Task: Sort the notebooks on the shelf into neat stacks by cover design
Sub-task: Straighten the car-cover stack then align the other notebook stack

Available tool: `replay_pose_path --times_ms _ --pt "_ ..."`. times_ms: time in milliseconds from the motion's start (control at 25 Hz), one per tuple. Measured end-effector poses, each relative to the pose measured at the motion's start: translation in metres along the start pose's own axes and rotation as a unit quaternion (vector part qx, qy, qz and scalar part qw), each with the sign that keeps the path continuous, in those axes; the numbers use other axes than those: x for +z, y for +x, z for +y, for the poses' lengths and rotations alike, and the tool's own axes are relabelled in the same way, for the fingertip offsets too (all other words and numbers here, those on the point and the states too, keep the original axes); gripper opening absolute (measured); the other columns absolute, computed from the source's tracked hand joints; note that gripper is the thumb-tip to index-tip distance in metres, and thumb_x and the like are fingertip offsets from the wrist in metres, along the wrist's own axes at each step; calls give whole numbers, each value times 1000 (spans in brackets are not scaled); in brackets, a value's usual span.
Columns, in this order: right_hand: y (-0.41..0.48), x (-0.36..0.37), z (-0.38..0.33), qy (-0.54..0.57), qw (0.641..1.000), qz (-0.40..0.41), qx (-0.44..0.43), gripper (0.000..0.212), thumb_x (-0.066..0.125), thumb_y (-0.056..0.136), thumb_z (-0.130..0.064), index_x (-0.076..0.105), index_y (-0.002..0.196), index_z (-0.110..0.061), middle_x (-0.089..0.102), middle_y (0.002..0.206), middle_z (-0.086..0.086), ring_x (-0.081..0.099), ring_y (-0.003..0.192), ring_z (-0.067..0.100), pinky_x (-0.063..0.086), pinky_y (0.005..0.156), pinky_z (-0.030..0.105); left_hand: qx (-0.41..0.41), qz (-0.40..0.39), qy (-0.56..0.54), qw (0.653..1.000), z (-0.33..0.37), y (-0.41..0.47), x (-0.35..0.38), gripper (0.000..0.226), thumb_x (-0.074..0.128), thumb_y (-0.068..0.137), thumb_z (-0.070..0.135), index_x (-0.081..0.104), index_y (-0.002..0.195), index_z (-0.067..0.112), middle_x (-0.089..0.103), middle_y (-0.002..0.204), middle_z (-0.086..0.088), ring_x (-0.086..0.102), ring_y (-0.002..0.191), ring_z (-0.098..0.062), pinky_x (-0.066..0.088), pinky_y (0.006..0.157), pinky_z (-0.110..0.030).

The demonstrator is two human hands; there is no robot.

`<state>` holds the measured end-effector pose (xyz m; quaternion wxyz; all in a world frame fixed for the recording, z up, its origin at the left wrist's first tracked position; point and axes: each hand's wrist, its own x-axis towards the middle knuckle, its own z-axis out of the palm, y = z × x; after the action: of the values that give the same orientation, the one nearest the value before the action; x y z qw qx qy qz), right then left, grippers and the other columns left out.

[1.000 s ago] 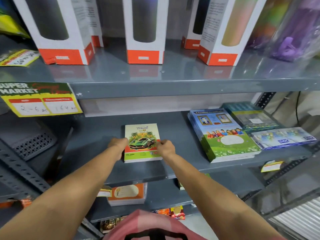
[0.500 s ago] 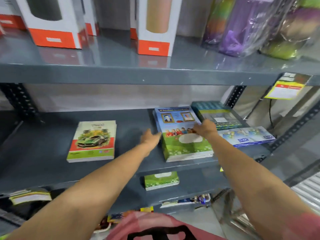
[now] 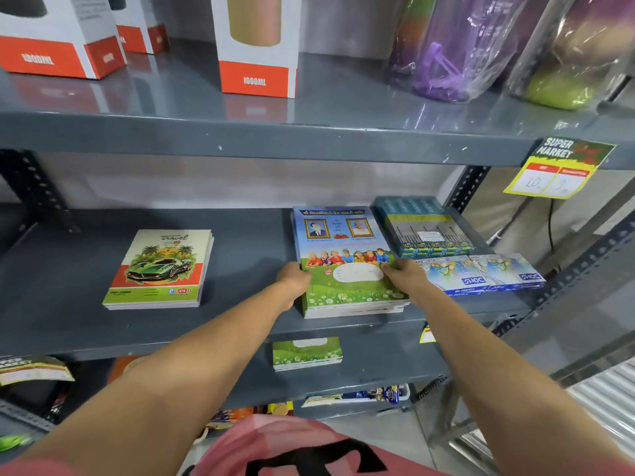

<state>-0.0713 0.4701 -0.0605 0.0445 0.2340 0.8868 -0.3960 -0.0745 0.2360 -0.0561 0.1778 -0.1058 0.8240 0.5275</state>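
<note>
While your left hand (image 3: 294, 277) presses the near left edge of the children-cover stack (image 3: 347, 266) and your right hand (image 3: 402, 274) clamps its near right edge, that pile sits pinched between the two, flat on the middle shelf (image 3: 240, 324). Both hands are curled partly closed against the stack's sides, thumbs on the top cover; how far the fingers wrap underneath cannot be told.

Done, by the look of it: the green-car stack (image 3: 158, 269), well apart to the left of your left hand, lies squared and alone.

In hand: the children-cover pile. Its lower books jut out slightly at the near right corner, so squaring is likely unfinished.

Left: the teal pack (image 3: 424, 226) beyond your right hand, and the blue-white packs (image 3: 481, 273) just right of it, lie untouched. Whether these are notebooks cannot be told.
</note>
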Motion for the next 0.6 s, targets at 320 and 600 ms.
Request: replay_pose_path --times_ms 320,600 --pt "-17 36 -25 -23 999 0 -29 42 53 93 -40 67 105 -2 70 101 17 65 98 32 50 84 35 -27 55 8 998 -15 6 -43 31 42 94 9 52 65 11 64 89 -13 59 75 -23 42 61 -26" --pt "-40 84 -60 -31 998 -21 -44 43 49 95 -41 64 112 -4 68 109 18 63 105 33 48 81 32 -45 143 19 989 -42 -1 -87 21 39 93 11 57 85 3 56 90 -15 51 83 -28 37 73 -34"
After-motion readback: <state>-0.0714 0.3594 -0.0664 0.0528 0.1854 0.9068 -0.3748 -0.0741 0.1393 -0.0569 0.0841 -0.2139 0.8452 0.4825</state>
